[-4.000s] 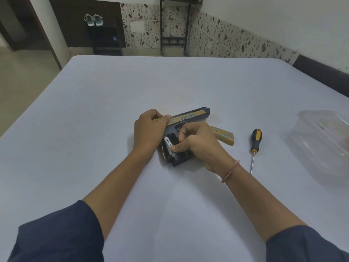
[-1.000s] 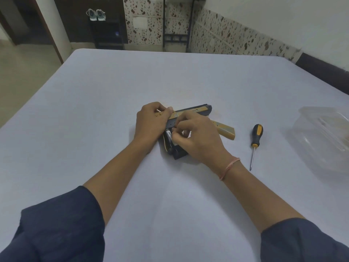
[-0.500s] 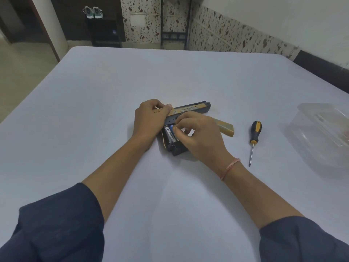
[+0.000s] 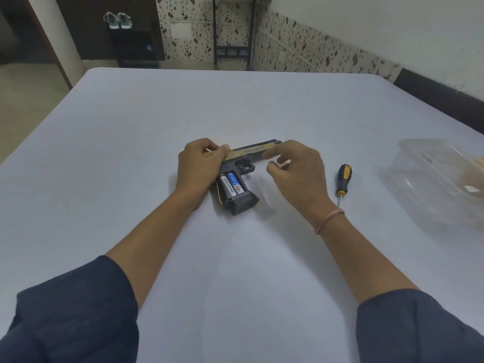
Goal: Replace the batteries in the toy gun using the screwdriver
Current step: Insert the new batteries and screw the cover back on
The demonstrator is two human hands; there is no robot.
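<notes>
Through the head camera I see the left hand (image 4: 201,163) curled around the rear of the toy gun (image 4: 235,167), pinning it flat on the white table (image 4: 235,106). The barrel points away from that grip to the right. Just below the holding fingers, the gun's handle lies open, with two batteries (image 4: 231,184) seated side by side, one white and one blue. The right hand (image 4: 298,174) hovers just right of the gun with its fingers loosely curled, and I see nothing held in it. Beyond that hand, further right, the screwdriver (image 4: 343,179) lies on the table untouched, its black and yellow handle pointing away. A clear plastic container (image 4: 432,179) sits well beyond it.
</notes>
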